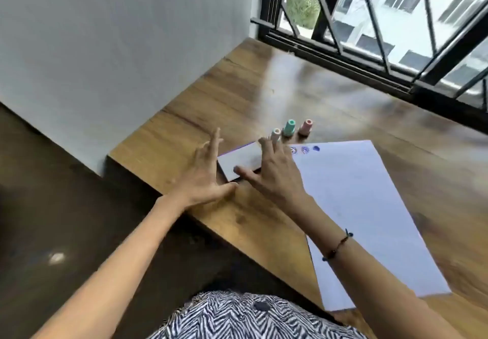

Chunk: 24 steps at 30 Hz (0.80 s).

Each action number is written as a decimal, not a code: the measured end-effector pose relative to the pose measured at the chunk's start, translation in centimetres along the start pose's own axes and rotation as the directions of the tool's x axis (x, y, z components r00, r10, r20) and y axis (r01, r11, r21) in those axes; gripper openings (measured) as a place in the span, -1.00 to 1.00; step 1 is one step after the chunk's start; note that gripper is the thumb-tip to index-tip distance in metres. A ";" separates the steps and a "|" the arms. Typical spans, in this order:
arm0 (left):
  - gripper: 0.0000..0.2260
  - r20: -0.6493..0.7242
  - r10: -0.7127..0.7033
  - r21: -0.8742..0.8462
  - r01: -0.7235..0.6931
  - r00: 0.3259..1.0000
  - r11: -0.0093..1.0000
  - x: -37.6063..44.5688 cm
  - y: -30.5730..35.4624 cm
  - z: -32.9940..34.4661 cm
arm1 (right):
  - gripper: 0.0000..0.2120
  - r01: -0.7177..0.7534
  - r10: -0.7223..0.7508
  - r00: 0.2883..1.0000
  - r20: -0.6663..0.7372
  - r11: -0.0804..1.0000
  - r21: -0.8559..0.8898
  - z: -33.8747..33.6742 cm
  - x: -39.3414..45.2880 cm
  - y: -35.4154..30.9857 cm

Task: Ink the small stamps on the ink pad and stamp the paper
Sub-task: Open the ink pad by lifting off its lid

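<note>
Both hands are on the ink pad (239, 160), a flat grey case that I take as the landmark here. The left hand (202, 173) lies against its left side with fingers spread and straight, thumb near the case's near corner; the right hand (274, 171) covers its right end, fingers splayed, thumb resting on the lid. Neither hand grips a stamp; both are flat and unclenched, pressing or steadying the case. The lid looks closed, though blur makes that uncertain. Judging by this, the step in hand is closing or opening the pad rather than inking. Three marks (305, 150) already sit on the paper (369, 206) just right of the pad, so some stamping is done. Just beyond the pad's far right corner stand three small stamps: a white stamp (275, 135) nearest, touching or almost touching the right fingertips, then a green stamp (289, 127), then a pink stamp (305, 126). The next move likely calls for lifting the lid or picking a stamp by pinch. The pad lies close to the table (237, 93) edge on its near left side, so a push that way risks a drop; open wood lies beyond the pad toward the window.
</note>
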State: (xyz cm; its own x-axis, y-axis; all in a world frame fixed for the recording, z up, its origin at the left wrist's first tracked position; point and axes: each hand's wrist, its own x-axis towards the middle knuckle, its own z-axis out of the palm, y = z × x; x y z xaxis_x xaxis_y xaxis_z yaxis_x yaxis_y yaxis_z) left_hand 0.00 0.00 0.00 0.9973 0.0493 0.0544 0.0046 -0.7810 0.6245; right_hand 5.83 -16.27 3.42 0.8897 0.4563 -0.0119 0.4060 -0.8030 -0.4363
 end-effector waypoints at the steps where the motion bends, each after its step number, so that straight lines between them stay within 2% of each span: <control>1: 0.04 0.002 0.003 0.005 -0.003 1.000 1.000 -0.2 0.0 0.1 | -0.32 0.016 -0.015 1.000 0.014 0.998 -0.059 0.6 0.2 -0.5; 3: 0.01 -0.036 0.007 0.001 -0.007 0.999 1.000 -0.1 0.1 0.5 | -0.29 0.049 -0.049 0.999 0.007 0.973 -0.225 1.3 0.5 -1.3; 5: -0.05 -0.091 -0.004 -0.004 0.004 0.996 1.000 0.1 0.2 0.9 | -0.27 0.042 -0.038 0.999 0.021 0.957 -0.287 1.5 0.8 -2.2; 13: -0.06 -0.142 0.017 -0.029 -0.022 0.990 0.999 0.0 -0.7 1.6 | -0.36 -0.001 0.010 0.999 0.039 0.972 -0.236 1.8 1.9 -3.7; 24: 0.01 -0.170 0.018 -0.052 -0.027 0.985 0.998 -0.3 -0.5 1.5 | -0.45 0.038 -0.019 0.995 0.096 0.979 -0.202 0.3 2.7 -3.9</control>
State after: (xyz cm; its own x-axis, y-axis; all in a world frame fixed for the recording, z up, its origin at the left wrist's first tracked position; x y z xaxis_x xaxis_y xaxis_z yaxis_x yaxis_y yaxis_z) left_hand -0.19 -0.53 -1.53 0.9702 0.1408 0.1974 -0.0260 -0.7487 0.6624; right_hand 6.63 -11.79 4.77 0.8577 0.5061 -0.0903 0.4733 -0.8460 -0.2457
